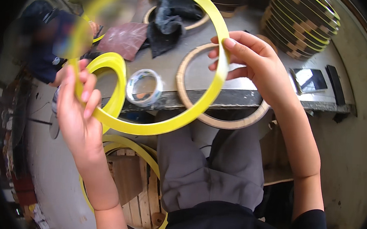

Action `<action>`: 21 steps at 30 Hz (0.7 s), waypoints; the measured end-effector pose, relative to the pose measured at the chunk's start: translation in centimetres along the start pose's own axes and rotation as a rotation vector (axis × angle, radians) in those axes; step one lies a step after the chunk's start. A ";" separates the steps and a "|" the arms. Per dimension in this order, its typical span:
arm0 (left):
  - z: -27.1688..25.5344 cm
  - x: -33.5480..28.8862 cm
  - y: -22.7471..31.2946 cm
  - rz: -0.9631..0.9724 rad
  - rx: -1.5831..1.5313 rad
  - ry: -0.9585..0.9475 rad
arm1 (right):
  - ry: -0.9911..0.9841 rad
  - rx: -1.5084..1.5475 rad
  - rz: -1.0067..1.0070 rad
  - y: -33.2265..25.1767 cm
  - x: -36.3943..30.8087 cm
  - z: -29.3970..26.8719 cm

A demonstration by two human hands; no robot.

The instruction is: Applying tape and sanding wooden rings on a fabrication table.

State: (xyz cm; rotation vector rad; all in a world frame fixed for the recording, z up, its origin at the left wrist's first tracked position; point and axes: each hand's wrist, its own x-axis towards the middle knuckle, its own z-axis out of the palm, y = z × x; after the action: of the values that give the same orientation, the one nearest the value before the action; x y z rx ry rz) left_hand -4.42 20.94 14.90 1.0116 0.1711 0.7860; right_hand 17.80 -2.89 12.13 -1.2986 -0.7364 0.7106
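I hold a large flat yellow ring [148, 129] up in front of me, above the front edge of the table. My left hand [80, 110] grips its left side, fingers closed around the band. On the opposite side my right hand [256, 62] pinches the band between thumb and fingers. Beyond the yellow ring, a pale wooden ring [236, 124] lies partly over the table edge. A white roll of tape [132, 87] sits at that edge, and several more yellow rings [119, 81] rest to its left, near my left hand.
A tall stack of yellow-edged rings [300, 27] stands at the back right. Near it lie a phone [309, 80] and a black bar [335, 85]. Dark cloth [169, 25] and reddish sandpaper [122, 41] are farther back. Another person [47, 39] is at left. Yellow hoops [123, 142] surround wooden slats below.
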 end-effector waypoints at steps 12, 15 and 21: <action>6.1 -4.2 -14.4 1.530 1.298 -0.783 | 0.724 -0.822 -0.379 1.4 -9.0 -10.0; 6.6 -3.4 -15.3 1.558 1.289 -0.944 | 0.441 -1.091 -0.619 1.3 -10.8 -8.7; 6.3 -2.9 -15.6 0.763 1.284 -1.089 | -0.133 -1.252 -0.601 5.8 -10.7 -5.9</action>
State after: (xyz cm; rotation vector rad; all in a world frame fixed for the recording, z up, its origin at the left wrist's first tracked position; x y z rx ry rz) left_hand 4.38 10.14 5.04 2.6776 -0.8098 0.6300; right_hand 16.02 -14.19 4.81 -1.9652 -1.7251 -0.2683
